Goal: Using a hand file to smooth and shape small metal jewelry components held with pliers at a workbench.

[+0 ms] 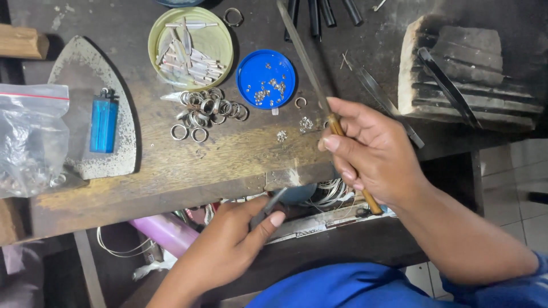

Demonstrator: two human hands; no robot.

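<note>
The right hand (365, 154) is closed around the wooden handle of a long metal file (311, 63), whose blade slants up and away across the tabletop (188, 165) toward its far edge. The left hand (234, 242) sits lower, just below the tabletop's near edge, pinching a small grey metal piece (273, 202) between thumb and fingers; what the piece is cannot be told.

Just left of the right hand's fingertips lie a few tiny silver bits (294, 130) on the bare wood. Beyond them stands a blue lid (265, 78) holding small silver pieces, and beside it a pale green round tin (190, 47) filled with short metal strips. A heap of silver rings (206, 111) lies just in front of the tin. Further left, a blue lighter (104, 122) rests on a flat iron-shaped plate (80, 63), with a clear zip bag (28, 142) at the tabletop's left end. To the right of the file stands a charred, grooved block (456, 74) with dark tweezers (448, 85) laid across it.
</note>
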